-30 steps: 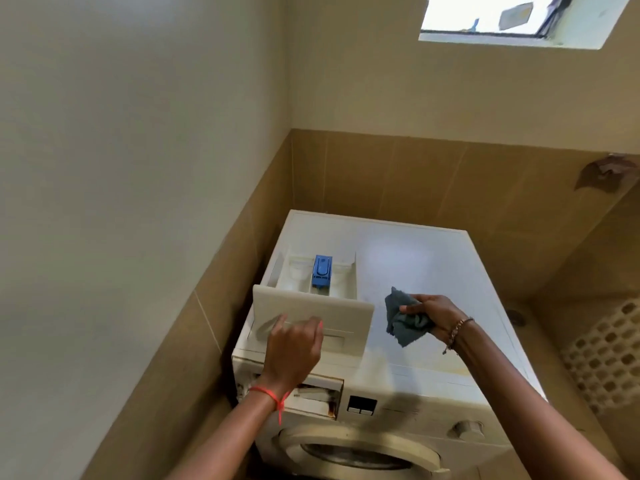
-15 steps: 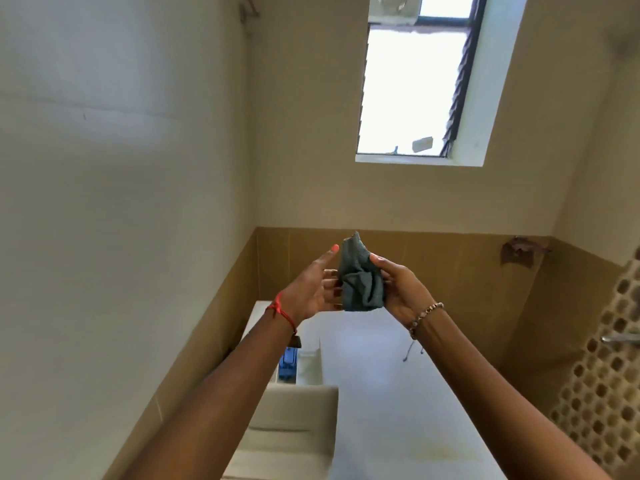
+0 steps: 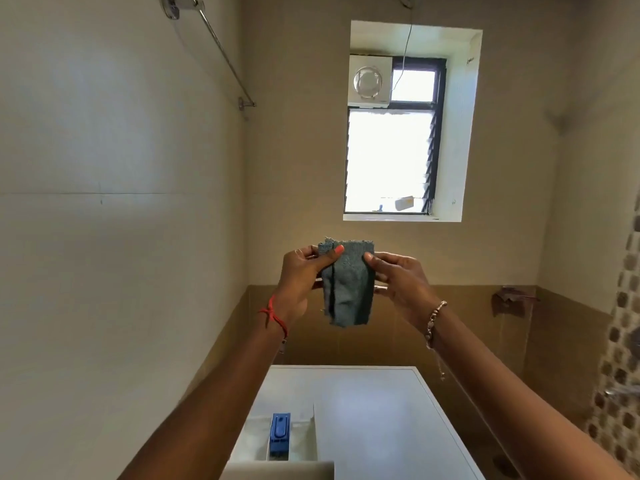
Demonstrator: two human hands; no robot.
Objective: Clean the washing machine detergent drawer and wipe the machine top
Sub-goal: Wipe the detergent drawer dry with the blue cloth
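Head view of a narrow bathroom corner. Both hands are raised in front of the far wall, holding a small grey-blue folded cloth (image 3: 348,284) stretched between them, well above the machine. The left hand (image 3: 299,284), with a red thread at the wrist, pinches the cloth's upper left edge between thumb and fingers; the right hand (image 3: 401,284), with a beaded bracelet at the wrist, grips the right edge, fingers closed on the fabric. Below, the flat white top of the washing machine (image 3: 374,417) fills the lower centre, glossy and reflecting window light. On its left part stands the white plastic detergent drawer (image 3: 304,441), with a blue insert (image 3: 280,434) in its middle compartment. The walls are cream above and brown-tiled below. A recessed window (image 3: 389,161) with a white exhaust fan (image 3: 369,81) is set in the far wall; a chrome towel rail (image 3: 214,39) runs along the left wall; mosaic tiles (image 3: 620,375) line the right edge.
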